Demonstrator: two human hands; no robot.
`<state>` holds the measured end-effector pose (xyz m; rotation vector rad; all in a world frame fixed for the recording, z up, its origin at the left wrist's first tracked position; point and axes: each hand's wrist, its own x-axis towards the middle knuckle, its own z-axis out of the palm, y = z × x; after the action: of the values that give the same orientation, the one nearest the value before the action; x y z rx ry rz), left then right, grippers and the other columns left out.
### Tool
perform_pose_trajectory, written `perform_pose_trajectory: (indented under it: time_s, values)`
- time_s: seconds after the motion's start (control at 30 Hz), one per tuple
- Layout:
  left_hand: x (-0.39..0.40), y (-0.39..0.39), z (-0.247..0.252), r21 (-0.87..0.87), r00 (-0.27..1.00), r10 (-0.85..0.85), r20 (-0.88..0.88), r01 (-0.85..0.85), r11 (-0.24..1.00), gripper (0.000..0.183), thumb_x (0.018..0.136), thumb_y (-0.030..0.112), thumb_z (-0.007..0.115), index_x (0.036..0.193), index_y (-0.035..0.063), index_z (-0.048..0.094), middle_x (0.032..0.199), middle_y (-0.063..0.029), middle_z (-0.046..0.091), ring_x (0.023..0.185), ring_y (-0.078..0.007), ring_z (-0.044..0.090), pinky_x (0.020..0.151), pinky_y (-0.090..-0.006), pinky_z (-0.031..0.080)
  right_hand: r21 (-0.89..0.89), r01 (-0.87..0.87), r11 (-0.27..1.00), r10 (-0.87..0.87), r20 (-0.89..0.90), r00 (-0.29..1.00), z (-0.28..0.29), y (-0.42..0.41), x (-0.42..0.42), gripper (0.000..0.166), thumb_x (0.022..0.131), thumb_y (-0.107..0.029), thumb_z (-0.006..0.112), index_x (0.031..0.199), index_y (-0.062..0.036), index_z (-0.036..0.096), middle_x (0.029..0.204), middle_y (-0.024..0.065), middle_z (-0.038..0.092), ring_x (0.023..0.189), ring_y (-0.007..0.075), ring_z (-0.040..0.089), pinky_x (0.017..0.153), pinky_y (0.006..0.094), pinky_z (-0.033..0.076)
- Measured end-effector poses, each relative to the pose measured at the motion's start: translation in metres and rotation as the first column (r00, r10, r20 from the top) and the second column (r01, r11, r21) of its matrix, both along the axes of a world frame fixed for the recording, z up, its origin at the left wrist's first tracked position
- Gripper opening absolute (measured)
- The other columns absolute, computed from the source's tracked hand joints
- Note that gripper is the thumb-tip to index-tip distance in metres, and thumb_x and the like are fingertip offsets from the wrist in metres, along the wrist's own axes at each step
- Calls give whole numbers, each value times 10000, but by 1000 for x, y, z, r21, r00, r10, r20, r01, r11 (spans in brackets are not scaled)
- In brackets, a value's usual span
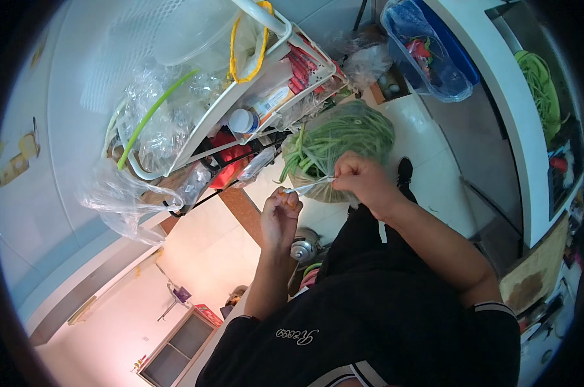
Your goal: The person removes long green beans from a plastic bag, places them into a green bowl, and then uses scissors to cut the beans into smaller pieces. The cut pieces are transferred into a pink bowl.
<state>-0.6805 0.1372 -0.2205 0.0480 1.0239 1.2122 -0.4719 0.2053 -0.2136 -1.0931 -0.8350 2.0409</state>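
A clear plastic bag full of long green beans (355, 126) is in front of me, with bean ends poking out on its left side. My right hand (357, 176) pinches the gathered plastic near the top of the bag. Between my two hands a thin, whitish twisted strip (309, 186) is stretched taut; whether it is a tie or part of the bag, I cannot tell. Its left end is gripped in the curled fingers of my left hand (282, 205). Below the beans, a brownish mass (323, 188) shows through plastic.
At left stands a white rack (209, 126) with plastic bags, red packets and a white-capped jar (243, 121). A metal kettle (305, 244) is on the floor near my legs. On the right counter (510, 121), a green basket (539, 92) holds more beans. A bag-lined blue bin (466, 58) stands behind.
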Motion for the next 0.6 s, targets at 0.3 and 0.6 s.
perform_pose_trajectory:
  time_s: [0.3, 0.6]
  values:
    - [-1, -12, -17, -119, 976, 172, 135, -156, 981, 62, 776, 116, 550, 743, 77, 516, 766, -29, 546, 805, -164, 560, 983, -412, 385, -188, 74, 979, -107, -173, 979, 2, -5, -8, 291, 659, 20, 603, 560, -72, 346, 770, 27, 419, 748, 120, 424, 690, 234, 318]
    - [39, 22, 22, 110, 349, -98, -932, 529, 842, 118, 721, -61, 591, 696, 18, 506, 847, -52, 545, 807, -139, 536, 704, -255, 413, 665, -31, 746, -257, 330, 908, 16, -8, -52, 174, 606, -36, 615, 574, -72, 448, 782, 70, 443, 778, 258, 431, 696, 364, 337]
